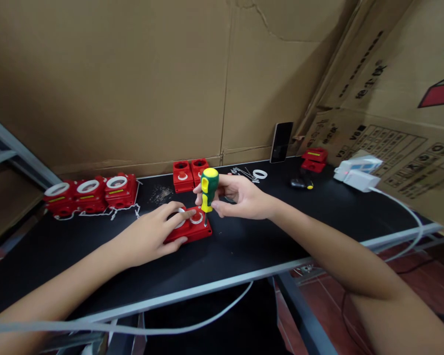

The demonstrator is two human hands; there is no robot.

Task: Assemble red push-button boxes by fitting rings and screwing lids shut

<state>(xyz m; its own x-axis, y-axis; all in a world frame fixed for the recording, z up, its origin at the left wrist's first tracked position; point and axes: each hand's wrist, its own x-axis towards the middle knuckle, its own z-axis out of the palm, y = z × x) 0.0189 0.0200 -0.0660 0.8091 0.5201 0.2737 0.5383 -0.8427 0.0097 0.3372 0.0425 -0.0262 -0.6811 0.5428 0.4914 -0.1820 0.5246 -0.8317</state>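
A red plastic housing (196, 230) with white rings lies on the black tabletop in front of me. My left hand (165, 227) presses over its left part, thumb along the near side and fingers across the top, partly hiding it. My right hand (240, 195) is closed around a green and yellow screwdriver (209, 185). The screwdriver stands upright, its tip at the right end of the housing where a small screw seems to sit. Behind the hands are two more red housings (183, 176), the right one partly covered by my right fingers.
At the left stand three red units (91, 195) with white rings and loose white cords. Screws (244, 172), a white ring (259, 175), a phone (281, 142), a dark-handled tool (300, 183), red parts (314, 160) and a white adapter (358, 173) lie rightward. Cardboard (140, 84) walls the back.
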